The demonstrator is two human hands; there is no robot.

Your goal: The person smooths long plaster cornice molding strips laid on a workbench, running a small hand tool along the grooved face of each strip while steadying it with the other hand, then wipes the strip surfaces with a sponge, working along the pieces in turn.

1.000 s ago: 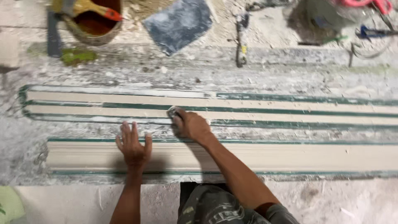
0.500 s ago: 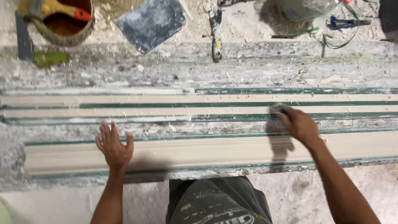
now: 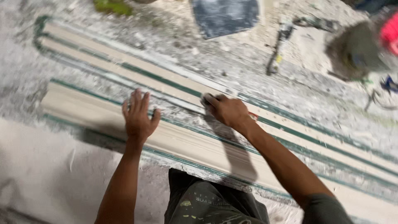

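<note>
Pale moulding strip point(image 3: 186, 143), the nearer of two long cream lengths edged in green, lies flat on the dusty white surface point(image 3: 49, 174) and runs from upper left to lower right just ahead of the person's knees. The fingers point(image 3: 139, 101) of the left hand point(image 3: 139, 118) are spread wide and laid flat on it, palm down, which looks like a way to pin the long piece so it cannot slide. The fingers point(image 3: 213, 101) of the right hand point(image 3: 226, 111) are curled tight around a small pale pad or block point(image 3: 205, 99), mostly hidden, pressed against the farther strip point(image 3: 166, 79); the grip suggests rubbing along its length. Left forearm rises nearly straight from below; the right arm reaches in diagonally from the lower right, elbow bent. Beyond lie a dark flat trowel-like sheet point(image 3: 226, 16) and a slim tool point(image 3: 275, 58), both blurred.
</note>
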